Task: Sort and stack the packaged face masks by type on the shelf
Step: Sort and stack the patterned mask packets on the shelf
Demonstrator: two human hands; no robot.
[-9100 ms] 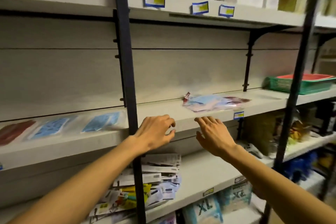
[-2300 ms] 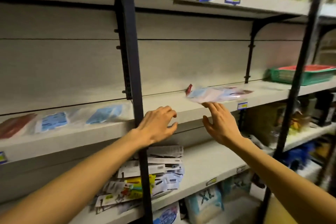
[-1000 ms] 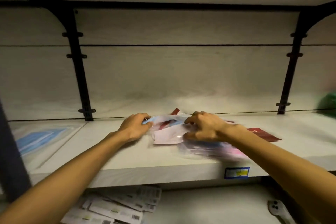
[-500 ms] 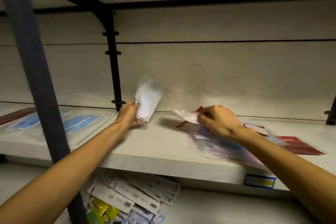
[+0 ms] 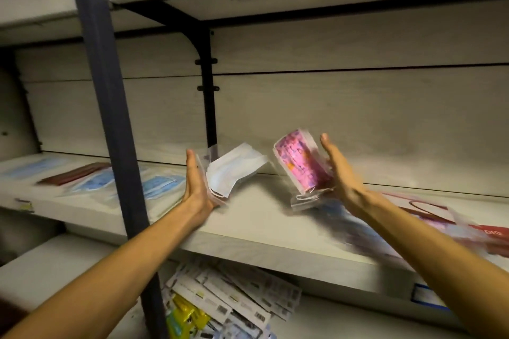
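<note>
Both packs are now lifted off the shelf (image 5: 264,217): left hand (image 5: 196,181) holds the white mask pack (image 5: 234,170), right hand (image 5: 340,173), fingers seemingly straight, the pink mask pack (image 5: 298,159); each next needs its matching stack.

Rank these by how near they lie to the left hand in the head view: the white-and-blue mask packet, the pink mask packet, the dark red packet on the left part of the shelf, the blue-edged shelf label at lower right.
From the left hand:
1. White-and-blue mask packet, held in that hand.
2. Pink mask packet, to the right, in the right hand.
3. Dark red packet, flat on the shelf to the left.
4. Blue-edged shelf label, on the shelf's front edge, lower right.
</note>
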